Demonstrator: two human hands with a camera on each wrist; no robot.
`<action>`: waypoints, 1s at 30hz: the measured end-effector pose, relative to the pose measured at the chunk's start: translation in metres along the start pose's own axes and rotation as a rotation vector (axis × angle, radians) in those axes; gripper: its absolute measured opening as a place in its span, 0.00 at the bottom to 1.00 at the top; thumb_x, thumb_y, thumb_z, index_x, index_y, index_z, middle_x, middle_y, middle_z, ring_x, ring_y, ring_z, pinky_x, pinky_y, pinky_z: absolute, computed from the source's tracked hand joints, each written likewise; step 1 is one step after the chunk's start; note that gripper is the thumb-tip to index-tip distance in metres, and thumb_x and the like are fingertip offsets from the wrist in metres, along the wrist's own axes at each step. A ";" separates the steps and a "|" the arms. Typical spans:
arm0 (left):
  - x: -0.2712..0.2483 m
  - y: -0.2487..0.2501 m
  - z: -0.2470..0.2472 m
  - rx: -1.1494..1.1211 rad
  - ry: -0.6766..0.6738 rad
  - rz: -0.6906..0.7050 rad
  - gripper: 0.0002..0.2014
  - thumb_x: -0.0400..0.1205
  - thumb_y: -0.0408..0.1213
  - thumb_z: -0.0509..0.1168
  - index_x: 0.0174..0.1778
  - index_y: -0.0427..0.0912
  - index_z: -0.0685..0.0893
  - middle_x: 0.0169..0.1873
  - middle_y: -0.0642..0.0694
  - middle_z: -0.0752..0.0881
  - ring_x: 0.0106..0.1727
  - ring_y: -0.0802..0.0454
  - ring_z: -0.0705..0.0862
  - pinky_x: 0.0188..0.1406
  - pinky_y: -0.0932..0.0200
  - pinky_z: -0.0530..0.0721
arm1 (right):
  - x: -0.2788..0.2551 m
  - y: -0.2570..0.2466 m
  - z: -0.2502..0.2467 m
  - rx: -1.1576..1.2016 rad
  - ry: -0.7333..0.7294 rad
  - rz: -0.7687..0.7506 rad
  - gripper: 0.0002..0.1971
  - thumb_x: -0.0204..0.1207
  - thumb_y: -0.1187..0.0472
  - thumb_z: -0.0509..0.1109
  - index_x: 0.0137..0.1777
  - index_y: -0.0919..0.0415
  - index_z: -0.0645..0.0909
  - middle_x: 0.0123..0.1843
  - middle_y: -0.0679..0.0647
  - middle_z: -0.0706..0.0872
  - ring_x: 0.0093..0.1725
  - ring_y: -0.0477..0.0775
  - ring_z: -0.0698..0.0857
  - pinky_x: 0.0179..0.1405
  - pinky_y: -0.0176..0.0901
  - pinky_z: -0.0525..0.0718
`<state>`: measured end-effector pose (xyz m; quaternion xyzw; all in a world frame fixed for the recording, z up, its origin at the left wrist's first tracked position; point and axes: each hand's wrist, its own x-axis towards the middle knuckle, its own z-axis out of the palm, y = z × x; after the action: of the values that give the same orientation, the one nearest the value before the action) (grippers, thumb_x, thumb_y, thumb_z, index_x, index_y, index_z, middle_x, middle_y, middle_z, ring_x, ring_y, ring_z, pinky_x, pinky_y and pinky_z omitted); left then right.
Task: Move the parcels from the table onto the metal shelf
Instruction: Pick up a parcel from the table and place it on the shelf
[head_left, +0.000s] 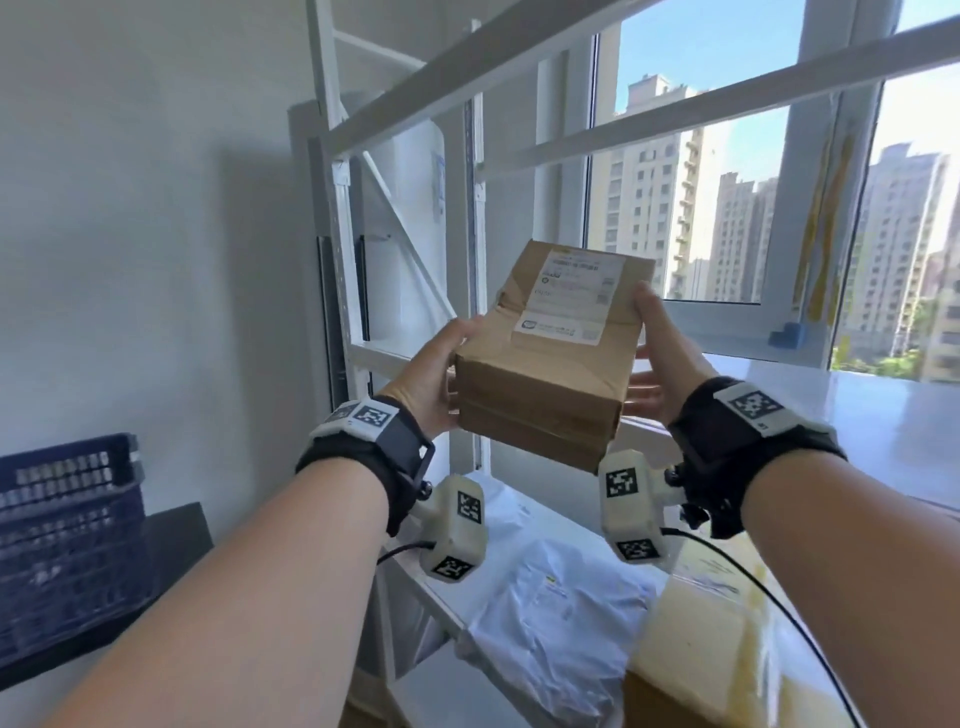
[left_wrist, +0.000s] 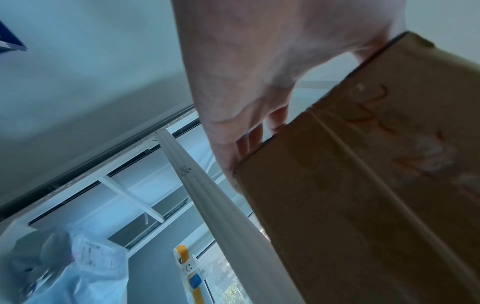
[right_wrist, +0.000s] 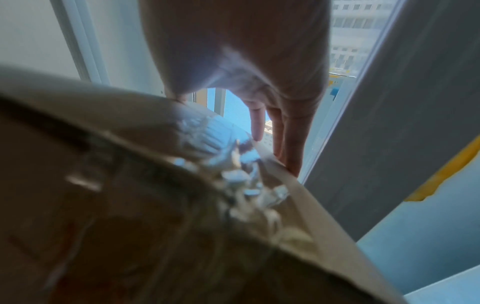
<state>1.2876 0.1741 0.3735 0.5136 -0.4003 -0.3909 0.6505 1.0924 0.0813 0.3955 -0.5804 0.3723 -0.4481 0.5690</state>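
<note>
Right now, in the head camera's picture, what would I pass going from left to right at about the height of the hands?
Dark blue crate → left hand → brown parcel → right hand → shiny white shelf board. Both hands clasp the parcel's sides, holding it up in front of the metal shelf.

The parcel is brown cardboard with a white paper label. The metal shelf looks smooth and shiny.

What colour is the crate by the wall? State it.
Dark blue plastic lattice crate, clearest in the head view.
</note>
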 end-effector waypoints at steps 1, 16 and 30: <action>0.015 0.001 -0.012 0.009 0.008 0.003 0.22 0.74 0.58 0.67 0.56 0.46 0.85 0.51 0.41 0.81 0.51 0.43 0.80 0.55 0.47 0.83 | 0.013 0.003 0.013 0.002 0.008 -0.008 0.41 0.71 0.24 0.59 0.67 0.60 0.77 0.57 0.68 0.87 0.47 0.64 0.89 0.37 0.50 0.87; 0.222 0.031 -0.175 -0.059 -0.123 -0.080 0.21 0.70 0.60 0.67 0.51 0.50 0.84 0.51 0.44 0.80 0.54 0.44 0.82 0.57 0.45 0.85 | 0.159 0.002 0.184 -0.098 0.077 -0.030 0.23 0.74 0.35 0.66 0.56 0.54 0.77 0.55 0.61 0.84 0.53 0.60 0.87 0.47 0.52 0.88; 0.328 0.023 -0.164 -0.068 -0.292 -0.119 0.34 0.66 0.72 0.63 0.57 0.49 0.84 0.58 0.41 0.84 0.60 0.43 0.83 0.65 0.43 0.80 | 0.251 0.005 0.183 -0.140 0.224 0.012 0.36 0.79 0.33 0.59 0.75 0.61 0.70 0.70 0.65 0.78 0.63 0.68 0.82 0.57 0.62 0.86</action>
<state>1.5634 -0.0658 0.4103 0.4519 -0.4460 -0.5127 0.5779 1.3459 -0.0955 0.4238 -0.5627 0.4673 -0.4798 0.4846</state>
